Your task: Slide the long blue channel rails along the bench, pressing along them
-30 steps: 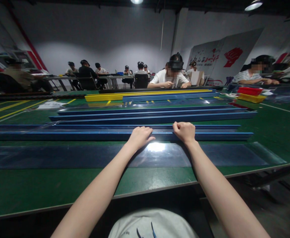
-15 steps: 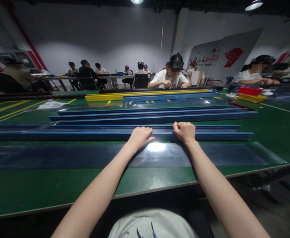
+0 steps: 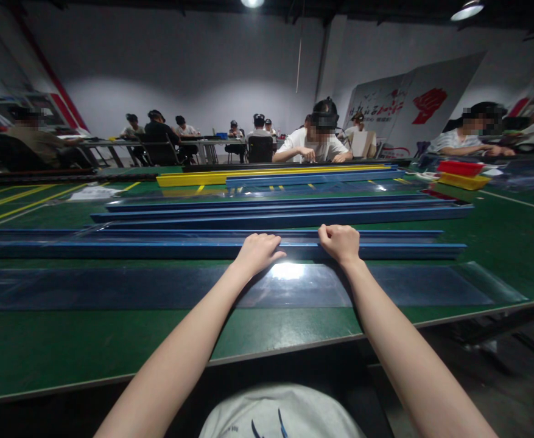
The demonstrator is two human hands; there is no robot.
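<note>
Nothing on your desk [image 3: 289,334] is visibly shifting since the earlier frame: your left hand [image 3: 258,249] and right hand [image 3: 341,242], spaced apart, are clamping the blue rail [image 3: 408,250] beneath them, apparently steadying it; a clear strip [image 3: 294,293] is lying nearer you

SIGN: tall light-grey background panel [image 3: 453,79] is displaying a large red raised-fist emblem [image 3: 428,105] | TEXT: red and dark Chinese-style characters [image 3: 388,109] are running beside the emblem, appearing too blurred for reading | PRINT: wearer's pale-grey fabric shirt [image 3: 312,410] is bearing tiny dark lettering [image 3: 232,429], likewise illegible
</note>
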